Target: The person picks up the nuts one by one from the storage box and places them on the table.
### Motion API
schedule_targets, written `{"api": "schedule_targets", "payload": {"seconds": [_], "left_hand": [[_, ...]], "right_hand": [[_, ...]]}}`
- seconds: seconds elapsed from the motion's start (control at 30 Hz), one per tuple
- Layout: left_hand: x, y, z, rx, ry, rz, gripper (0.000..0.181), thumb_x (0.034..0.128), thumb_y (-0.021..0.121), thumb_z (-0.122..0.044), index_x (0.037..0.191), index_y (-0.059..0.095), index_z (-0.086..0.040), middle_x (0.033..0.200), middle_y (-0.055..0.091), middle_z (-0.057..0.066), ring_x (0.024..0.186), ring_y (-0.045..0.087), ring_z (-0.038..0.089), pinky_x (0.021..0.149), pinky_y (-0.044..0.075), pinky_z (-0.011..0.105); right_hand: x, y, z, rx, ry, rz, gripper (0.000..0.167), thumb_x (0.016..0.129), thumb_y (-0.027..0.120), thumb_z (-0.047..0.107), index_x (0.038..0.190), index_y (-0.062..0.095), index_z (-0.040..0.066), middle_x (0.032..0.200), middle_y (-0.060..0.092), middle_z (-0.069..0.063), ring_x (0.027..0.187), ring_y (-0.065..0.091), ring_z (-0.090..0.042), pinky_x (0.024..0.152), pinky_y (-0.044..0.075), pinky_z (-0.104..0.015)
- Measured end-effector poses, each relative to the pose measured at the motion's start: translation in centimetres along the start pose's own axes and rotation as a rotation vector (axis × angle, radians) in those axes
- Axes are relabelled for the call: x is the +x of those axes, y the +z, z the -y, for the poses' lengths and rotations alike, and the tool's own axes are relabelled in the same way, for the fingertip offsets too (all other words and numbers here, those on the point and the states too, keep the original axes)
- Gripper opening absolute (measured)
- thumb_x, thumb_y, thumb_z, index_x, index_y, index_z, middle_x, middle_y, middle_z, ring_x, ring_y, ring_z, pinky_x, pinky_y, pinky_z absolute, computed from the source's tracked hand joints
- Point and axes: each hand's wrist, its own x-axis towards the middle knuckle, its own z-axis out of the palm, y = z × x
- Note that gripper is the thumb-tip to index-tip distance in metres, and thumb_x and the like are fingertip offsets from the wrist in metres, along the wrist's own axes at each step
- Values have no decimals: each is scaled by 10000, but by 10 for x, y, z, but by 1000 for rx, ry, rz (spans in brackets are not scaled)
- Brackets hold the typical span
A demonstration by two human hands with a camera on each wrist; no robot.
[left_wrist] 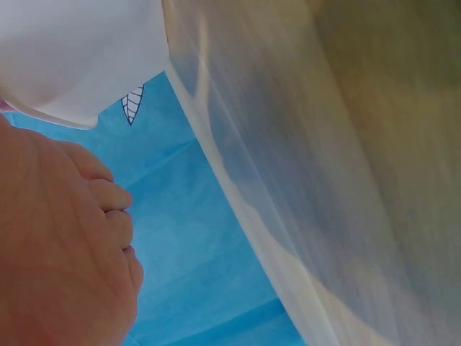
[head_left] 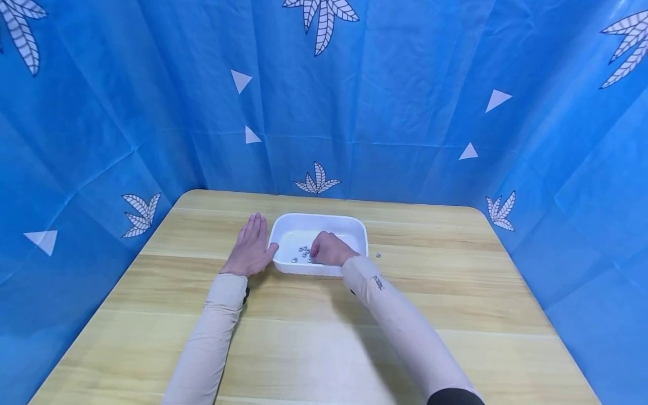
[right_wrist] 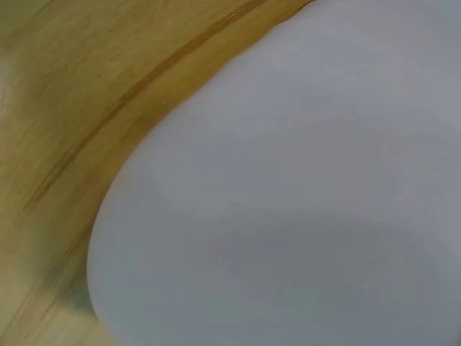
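A white rectangular tray (head_left: 317,270) with rounded corners stands on the table. In its left half lie several small, shiny metal pieces that look like nuts (head_left: 304,249). My right hand (head_left: 331,249) reaches into the tray over the near rim, fingers bent down beside the nuts. Its fingertips are hidden, so whether they pinch a nut cannot be told. At the tray's left side is my left hand (head_left: 250,247), fingers straight and thumb at the rim. The left wrist view shows its palm (left_wrist: 57,238) beside the tray's outer wall (left_wrist: 79,65). Only the tray's outside (right_wrist: 288,187) fills the right wrist view.
One more small metal nut (head_left: 378,255) lies on the wooden table (head_left: 455,292), just right of the tray. Blue curtains (head_left: 405,101) with leaf and triangle prints hang behind the table and along both sides.
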Motion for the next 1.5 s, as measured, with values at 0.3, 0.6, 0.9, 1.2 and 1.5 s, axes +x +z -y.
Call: {"api": "schedule_targets", "payload": {"seconds": [0.3, 0.6, 0.9, 1.2, 1.5], "left_hand": [[3, -2, 0, 4, 0, 1, 802, 1063, 376, -366, 1608, 29, 110, 1719, -62, 276, 1618, -62, 434, 1326, 11, 572], [2, -3, -1, 5, -1, -1, 805, 1065, 387, -371, 1608, 38, 110, 1719, -55, 278, 1618, -52, 437, 1326, 15, 571], [-2, -2, -1, -2, -10, 6, 807, 1063, 380, -377, 1606, 38, 112, 1716, -60, 282, 1616, -55, 443, 1323, 13, 577], [-2, -1, 0, -6, -6, 1, 812, 1060, 391, -374, 1606, 40, 113, 1715, -57, 287, 1616, -53, 443, 1324, 17, 578], [0, -1, -1, -11, -2, 4, 817, 1059, 403, -374, 1606, 36, 110, 1714, -64, 288, 1615, -61, 444, 1323, 12, 580]], "right_hand": [[4, -1, 0, 4, -15, -2, 147, 880, 754, 49, 1004, 830, 68, 1034, 811, -88, 972, 723, -206, 975, 580, -348], [3, -1, 5, -6, 8, 15, 166, 877, 743, 37, 1017, 826, 71, 1009, 790, -54, 963, 668, -188, 1007, 548, -367], [5, -1, 16, -191, 32, 55, 128, 932, 691, 125, 1049, 743, 117, 955, 671, -6, 936, 605, -175, 970, 533, -356], [8, 0, 17, -230, 45, 64, 124, 957, 680, 169, 1064, 731, 130, 950, 667, 8, 919, 608, -162, 954, 538, -341], [11, 3, 14, -281, 19, 25, 90, 951, 712, 204, 986, 695, 124, 874, 636, -5, 832, 592, -166, 854, 544, -325]]}}
